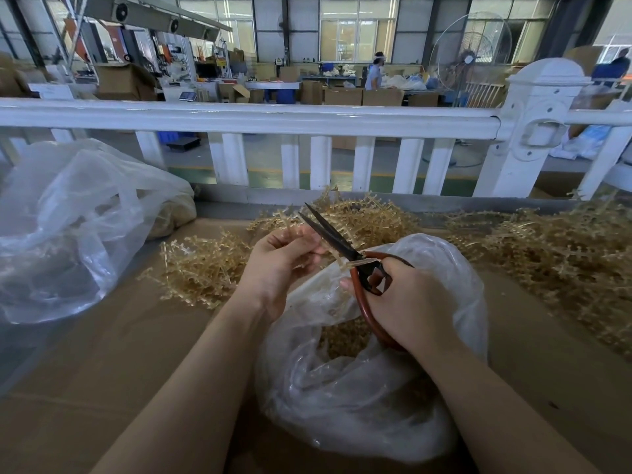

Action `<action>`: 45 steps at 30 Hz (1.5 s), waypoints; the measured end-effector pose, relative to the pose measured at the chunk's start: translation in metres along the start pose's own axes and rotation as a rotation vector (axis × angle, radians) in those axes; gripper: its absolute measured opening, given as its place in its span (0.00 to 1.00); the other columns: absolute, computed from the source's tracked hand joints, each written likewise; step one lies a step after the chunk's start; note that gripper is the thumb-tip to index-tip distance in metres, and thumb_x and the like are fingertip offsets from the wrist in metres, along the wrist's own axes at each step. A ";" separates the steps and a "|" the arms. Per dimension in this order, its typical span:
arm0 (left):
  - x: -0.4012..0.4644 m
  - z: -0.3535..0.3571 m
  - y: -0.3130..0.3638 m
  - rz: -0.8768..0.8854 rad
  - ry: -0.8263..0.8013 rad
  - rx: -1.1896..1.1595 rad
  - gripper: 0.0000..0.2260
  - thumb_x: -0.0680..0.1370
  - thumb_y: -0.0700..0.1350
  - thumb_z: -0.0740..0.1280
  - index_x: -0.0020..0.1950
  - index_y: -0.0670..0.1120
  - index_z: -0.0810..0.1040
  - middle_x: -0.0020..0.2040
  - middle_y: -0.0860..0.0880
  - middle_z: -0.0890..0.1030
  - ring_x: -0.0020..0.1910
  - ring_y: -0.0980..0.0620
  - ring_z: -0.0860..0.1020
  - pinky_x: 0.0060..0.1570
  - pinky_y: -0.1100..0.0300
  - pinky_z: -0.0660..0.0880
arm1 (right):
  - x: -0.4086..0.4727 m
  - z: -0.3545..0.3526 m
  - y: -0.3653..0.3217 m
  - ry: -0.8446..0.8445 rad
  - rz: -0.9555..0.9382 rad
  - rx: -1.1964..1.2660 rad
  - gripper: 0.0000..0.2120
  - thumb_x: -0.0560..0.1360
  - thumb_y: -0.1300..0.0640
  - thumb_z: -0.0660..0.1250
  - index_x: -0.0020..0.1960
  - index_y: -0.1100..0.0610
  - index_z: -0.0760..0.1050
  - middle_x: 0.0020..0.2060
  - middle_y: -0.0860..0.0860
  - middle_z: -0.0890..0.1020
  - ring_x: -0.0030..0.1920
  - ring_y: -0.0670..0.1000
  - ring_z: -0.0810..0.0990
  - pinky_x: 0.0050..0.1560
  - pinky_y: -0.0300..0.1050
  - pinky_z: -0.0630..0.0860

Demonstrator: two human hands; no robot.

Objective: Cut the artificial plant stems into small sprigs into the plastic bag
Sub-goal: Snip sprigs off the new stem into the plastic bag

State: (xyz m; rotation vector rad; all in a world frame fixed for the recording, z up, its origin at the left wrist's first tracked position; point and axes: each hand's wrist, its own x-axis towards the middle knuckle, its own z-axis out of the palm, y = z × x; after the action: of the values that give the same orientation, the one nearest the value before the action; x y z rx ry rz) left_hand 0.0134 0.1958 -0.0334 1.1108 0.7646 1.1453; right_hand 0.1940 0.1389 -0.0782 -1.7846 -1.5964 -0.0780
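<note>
One wide-angle view from the person's head, tilted forward and down, close above the brown cardboard-covered table (102, 354); the white plastic railing (239, 119) crosses at 12 o'clock, with the factory hall far beyond it

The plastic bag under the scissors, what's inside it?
Through the open mouth of the plastic bag, tan cut sprigs show. The right hand, the scissors and the cloudy film hide how full it is.

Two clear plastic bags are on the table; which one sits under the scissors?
The bag nearest the person, under both hands, with cut sprigs inside. The other bag lies off to the left by the white railing.
</note>
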 end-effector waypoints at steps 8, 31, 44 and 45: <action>-0.002 0.001 0.000 0.005 0.053 0.022 0.07 0.76 0.33 0.68 0.41 0.43 0.82 0.35 0.48 0.81 0.34 0.54 0.76 0.45 0.59 0.73 | 0.001 -0.002 0.003 0.010 -0.036 -0.050 0.27 0.68 0.22 0.58 0.42 0.46 0.73 0.34 0.39 0.77 0.35 0.39 0.75 0.35 0.37 0.75; -0.001 -0.004 -0.005 -0.038 -0.089 -0.054 0.02 0.67 0.38 0.71 0.37 0.43 0.80 0.34 0.47 0.81 0.35 0.53 0.79 0.41 0.63 0.77 | 0.003 -0.008 -0.002 0.068 -0.087 -0.191 0.21 0.70 0.29 0.61 0.36 0.44 0.60 0.26 0.41 0.68 0.26 0.40 0.68 0.26 0.36 0.61; 0.001 0.000 -0.009 -0.028 -0.169 -0.142 0.04 0.69 0.38 0.71 0.34 0.45 0.83 0.33 0.47 0.81 0.34 0.54 0.80 0.40 0.65 0.78 | 0.003 -0.004 0.002 0.096 -0.090 -0.144 0.21 0.70 0.27 0.58 0.37 0.44 0.65 0.25 0.41 0.69 0.26 0.42 0.69 0.26 0.38 0.66; 0.001 -0.001 -0.009 -0.034 -0.171 -0.150 0.04 0.69 0.39 0.71 0.35 0.45 0.83 0.33 0.47 0.81 0.34 0.54 0.80 0.40 0.64 0.78 | 0.003 -0.004 0.002 0.094 -0.091 -0.141 0.21 0.70 0.27 0.58 0.38 0.44 0.65 0.25 0.41 0.70 0.26 0.42 0.69 0.26 0.38 0.67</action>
State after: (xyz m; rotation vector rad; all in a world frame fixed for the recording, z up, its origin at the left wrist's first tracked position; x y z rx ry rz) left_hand 0.0160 0.1971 -0.0422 1.0502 0.5536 1.0466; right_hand 0.1981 0.1389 -0.0746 -1.7854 -1.6392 -0.3197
